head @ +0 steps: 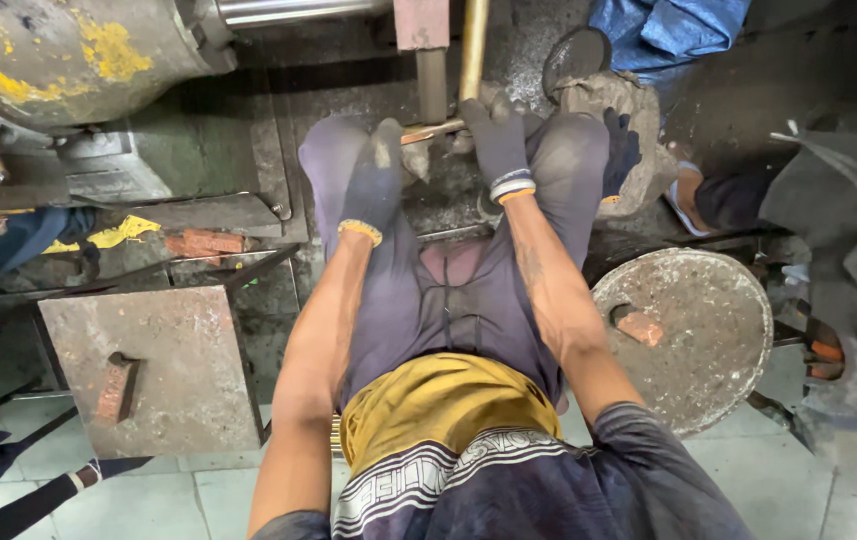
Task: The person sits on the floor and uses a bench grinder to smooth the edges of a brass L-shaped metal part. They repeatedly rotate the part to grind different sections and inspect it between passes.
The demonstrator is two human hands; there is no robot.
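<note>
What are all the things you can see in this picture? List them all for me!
machine drum: one, grey with yellow patches, top left
square stool: one, grey, left, with a reddish block on it
round stool: one, grey, right, with a small reddish piece on it
brass rod: one, yellowish, top centre
thin rod: one, coppery, between the gloves
blue cloth: one, top right
left hand: dark glove, resting on the knee
right hand: dark glove, at the thin rod

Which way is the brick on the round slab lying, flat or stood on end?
Flat. The reddish brick lies on its side on the round slab, beside a small dark notch in the slab's surface.
</note>
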